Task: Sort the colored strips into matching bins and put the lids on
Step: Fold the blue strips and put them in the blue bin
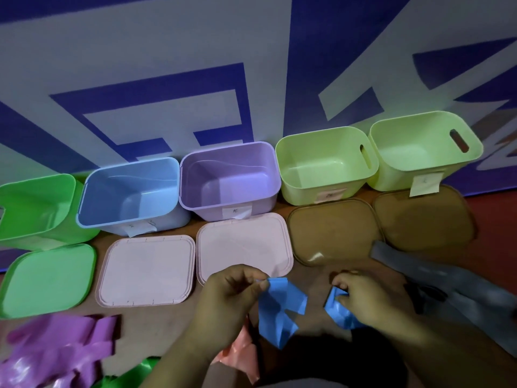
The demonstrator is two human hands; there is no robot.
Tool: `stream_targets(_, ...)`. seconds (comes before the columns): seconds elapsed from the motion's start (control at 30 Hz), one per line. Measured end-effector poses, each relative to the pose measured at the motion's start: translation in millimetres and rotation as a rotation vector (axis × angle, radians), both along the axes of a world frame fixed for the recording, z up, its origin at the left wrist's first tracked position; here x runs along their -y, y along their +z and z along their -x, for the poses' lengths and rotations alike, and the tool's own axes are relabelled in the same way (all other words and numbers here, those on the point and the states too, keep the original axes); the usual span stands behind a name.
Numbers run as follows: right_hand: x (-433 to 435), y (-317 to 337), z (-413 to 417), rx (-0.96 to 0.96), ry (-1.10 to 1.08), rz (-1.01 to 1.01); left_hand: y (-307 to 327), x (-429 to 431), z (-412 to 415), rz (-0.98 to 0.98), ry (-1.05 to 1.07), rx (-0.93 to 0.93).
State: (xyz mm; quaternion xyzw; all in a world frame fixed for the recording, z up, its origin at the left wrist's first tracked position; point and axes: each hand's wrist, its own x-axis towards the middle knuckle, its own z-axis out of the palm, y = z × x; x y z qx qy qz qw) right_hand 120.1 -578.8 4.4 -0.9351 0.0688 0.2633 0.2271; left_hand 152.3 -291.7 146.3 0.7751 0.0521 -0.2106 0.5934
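Left hand (pixel 226 298): thumb and forefinger pinch the top end of the blue strip (pixel 279 306); the rest hangs crumpled below.
Right hand (pixel 369 301): fingers curled round more blue material; cannot tell whether it is the same piece.
Blue bin (pixel 128 191): back row, second from the left, lid off, nothing visible inside.
Bearing: the bin lies forward and to the left of both hands, beyond the pink lid (pixel 145 271); the left is the nearer.
Strip axis: runs roughly side to side between the hands.
Judgement: sorting has barely started.
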Motion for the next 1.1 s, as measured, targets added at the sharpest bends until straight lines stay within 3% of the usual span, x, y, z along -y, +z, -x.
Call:
stream_targets(0.1, 2, 5, 3, -0.046, -0.123, -0.09, -1, 3, 0, 0.013, -0.017, -0.003)
stream_targets(0.23, -2, 33, 1, 0.052, -0.269, -0.242, 0, 3, 2, 0.008, -0.021, 0.006)
stream_targets(0.47, -6, 82, -3, 0.146, -0.296, -0.406, 10, -2, 14, 0.022, -0.027, 0.049)
stream_targets(0.7, -25, 129, -4, 0.261, -0.405, -0.681, 24, -14, 26, 0.07, -0.013, 0.101)
stream_targets(0.9, -37, 168, -4, 0.234, -0.465, -0.977, 44, -19, 31, 0.091, -0.039, 0.193)
stream_targets(1.0, -43, 185, -4, 0.263, -0.437, -0.991, 56, -19, 32, 0.072, -0.061, 0.243)
stream_targets(1.1, -49, 207, -2, 0.329, -0.25, -0.83, 66, -20, 32, 0.051, -0.088, 0.28)
